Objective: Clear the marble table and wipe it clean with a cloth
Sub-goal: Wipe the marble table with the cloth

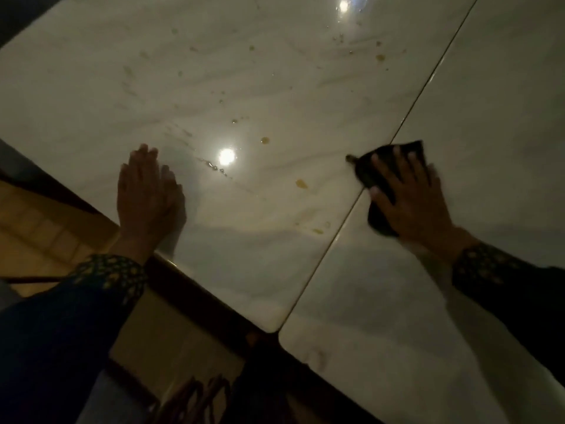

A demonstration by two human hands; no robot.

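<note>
Dim light falls on the marble table (244, 87), a pale, glossy top made of two slabs that meet at a thin seam (406, 123) running from the far right down to the near edge. On the left slab, yellowish stains (301, 183) and small drops are scattered from the near part up to the far side, and two round lamp reflections (226, 156) shine on the polish. At the near left edge of the table the left hand (146, 191) lies flat on the marble, its fingers straight and close together, holding nothing. Just beside the seam, on the right slab, the right hand (409, 197) presses with spread, straight fingers on a dark cloth (379, 169), which lies crumpled under the palm and reaches slightly over the seam. Both wrists wear dark sleeves with a patterned cuff (113, 270). Beyond the near left edge, a yellowish floor (36, 228) is visible.
</note>
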